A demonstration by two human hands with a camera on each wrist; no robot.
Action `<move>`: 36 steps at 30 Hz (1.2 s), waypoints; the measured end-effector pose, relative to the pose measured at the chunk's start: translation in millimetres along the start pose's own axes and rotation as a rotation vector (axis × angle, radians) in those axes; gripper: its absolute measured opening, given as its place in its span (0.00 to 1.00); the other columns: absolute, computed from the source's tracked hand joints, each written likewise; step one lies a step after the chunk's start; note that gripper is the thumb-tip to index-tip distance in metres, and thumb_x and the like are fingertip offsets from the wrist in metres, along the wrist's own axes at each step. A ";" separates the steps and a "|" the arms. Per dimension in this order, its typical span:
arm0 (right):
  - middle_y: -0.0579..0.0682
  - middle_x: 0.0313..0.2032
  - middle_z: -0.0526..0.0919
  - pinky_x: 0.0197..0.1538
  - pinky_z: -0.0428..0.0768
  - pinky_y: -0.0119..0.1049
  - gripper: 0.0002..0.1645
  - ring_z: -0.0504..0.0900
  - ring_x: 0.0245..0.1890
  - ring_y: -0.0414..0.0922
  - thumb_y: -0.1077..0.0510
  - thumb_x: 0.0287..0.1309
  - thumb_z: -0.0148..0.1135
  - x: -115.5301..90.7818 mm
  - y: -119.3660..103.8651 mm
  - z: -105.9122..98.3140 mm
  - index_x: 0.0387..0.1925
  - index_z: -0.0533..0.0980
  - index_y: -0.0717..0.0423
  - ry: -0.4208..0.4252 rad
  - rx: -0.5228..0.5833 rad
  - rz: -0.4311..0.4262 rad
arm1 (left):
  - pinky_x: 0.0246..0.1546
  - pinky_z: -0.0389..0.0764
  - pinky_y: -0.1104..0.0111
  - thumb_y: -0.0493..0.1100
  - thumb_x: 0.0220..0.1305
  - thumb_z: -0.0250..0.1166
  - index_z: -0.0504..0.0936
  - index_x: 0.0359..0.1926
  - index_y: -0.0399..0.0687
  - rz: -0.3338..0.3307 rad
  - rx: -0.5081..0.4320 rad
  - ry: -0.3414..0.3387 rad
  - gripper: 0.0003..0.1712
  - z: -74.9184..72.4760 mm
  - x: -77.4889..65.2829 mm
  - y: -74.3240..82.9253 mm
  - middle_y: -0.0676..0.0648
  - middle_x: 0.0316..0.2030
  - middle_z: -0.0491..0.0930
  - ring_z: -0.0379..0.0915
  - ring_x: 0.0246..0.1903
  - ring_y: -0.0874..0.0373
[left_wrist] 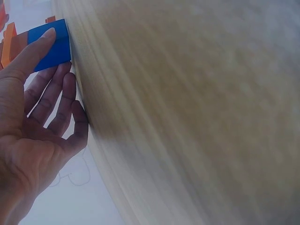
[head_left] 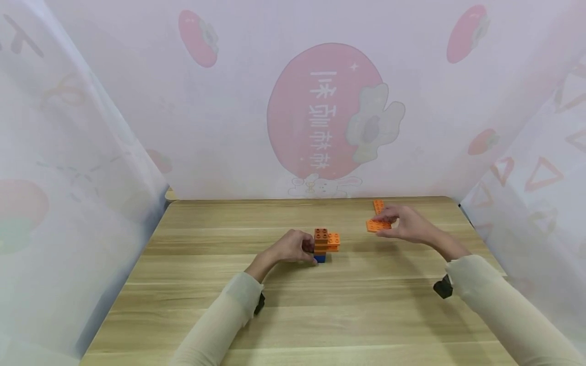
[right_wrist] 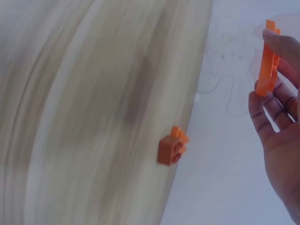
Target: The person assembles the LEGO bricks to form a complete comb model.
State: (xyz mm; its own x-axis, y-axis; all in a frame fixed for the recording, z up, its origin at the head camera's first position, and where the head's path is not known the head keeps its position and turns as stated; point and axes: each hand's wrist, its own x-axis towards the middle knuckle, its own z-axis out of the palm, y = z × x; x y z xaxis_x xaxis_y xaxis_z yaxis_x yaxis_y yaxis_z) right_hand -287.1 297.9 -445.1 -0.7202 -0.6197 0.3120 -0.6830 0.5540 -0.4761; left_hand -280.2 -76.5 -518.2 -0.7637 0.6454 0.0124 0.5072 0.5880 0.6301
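Note:
My left hand [head_left: 293,246] grips a small stack of toy building bricks [head_left: 321,236] low down on the table. In the left wrist view, the thumb lies on the stack's blue bottom brick [left_wrist: 50,47] and the fingertips touch its other side. Brown and orange pieces sit above the blue, with orange studded plates [head_left: 333,239] sticking out to the right. My right hand [head_left: 407,223] pinches a flat orange studded plate [head_left: 378,226] between thumb and fingers. Seen edge-on in the right wrist view, this orange plate [right_wrist: 267,63] is held up off the table.
Another orange plate [head_left: 378,205] lies near the table's back edge, partly behind my right hand. A brown brick [right_wrist: 166,150] with orange behind it stands on the table in the right wrist view. Pale printed curtains [head_left: 229,127] enclose the wooden table [head_left: 220,218] at the back and sides.

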 end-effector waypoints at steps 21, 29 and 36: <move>0.44 0.41 0.87 0.38 0.83 0.37 0.20 0.82 0.35 0.37 0.58 0.54 0.83 42.0 -47.4 17.9 0.49 0.89 0.55 -0.004 0.063 -0.156 | 0.38 0.83 0.72 0.42 0.53 0.85 0.86 0.38 0.46 -0.002 -0.035 0.002 0.16 -0.5 -0.6 -0.4 0.53 0.33 0.86 0.80 0.32 0.65; 0.43 0.42 0.88 0.43 0.84 0.39 0.21 0.83 0.39 0.38 0.57 0.54 0.83 54.9 -61.1 28.9 0.50 0.89 0.54 -0.036 0.087 -0.153 | 0.37 0.83 0.73 0.42 0.53 0.85 0.86 0.37 0.45 0.004 -0.049 -0.001 0.16 -0.1 -0.4 -0.8 0.53 0.33 0.86 0.80 0.31 0.66; 0.44 0.43 0.88 0.45 0.84 0.44 0.20 0.84 0.42 0.41 0.55 0.56 0.83 63.1 -70.7 37.2 0.50 0.89 0.55 -0.055 0.122 -0.153 | 0.36 0.82 0.72 0.43 0.53 0.86 0.87 0.37 0.46 0.011 -0.040 0.003 0.16 -0.6 -0.1 -0.8 0.53 0.33 0.87 0.80 0.30 0.66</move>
State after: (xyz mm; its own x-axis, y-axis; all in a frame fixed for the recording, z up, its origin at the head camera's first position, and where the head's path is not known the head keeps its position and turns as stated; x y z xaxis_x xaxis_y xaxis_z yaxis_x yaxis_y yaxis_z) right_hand -279.7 198.9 -422.3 -0.5988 -0.7228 0.3449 -0.7618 0.3813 -0.5237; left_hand -280.8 -77.3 -518.3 -0.7595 0.6501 0.0220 0.4993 0.5610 0.6603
